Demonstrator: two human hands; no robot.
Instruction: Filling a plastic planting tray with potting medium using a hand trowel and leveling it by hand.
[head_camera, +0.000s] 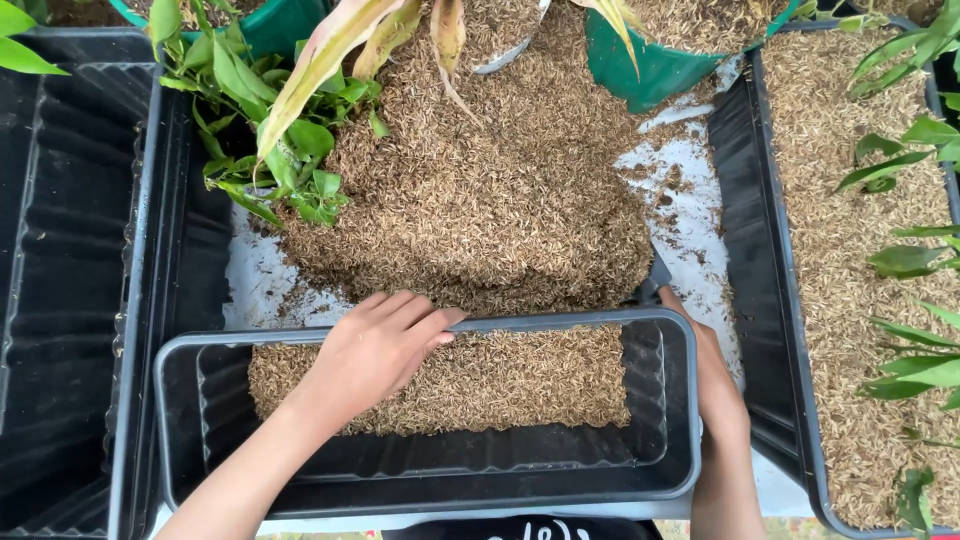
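Observation:
A black rectangular planter box (660, 470) lies in front of me, partly filled with brown husk. My left hand (375, 350) rests palm down on the planter's far rim, fingers together and pointing right, over the husk inside. My right hand (705, 365) is at the planter's right far corner, mostly hidden behind its wall, and grips a dark tool handle (655, 280) that pokes into the big husk pile (480, 190). The tool's blade is buried and out of sight.
An empty black planter (70, 250) lies at the left. At the right stands a black planter (850, 250) filled with husk and green plants. Green pots (640, 70) and leafy plants (270, 140) stand at the back, on a white sheet (690, 230).

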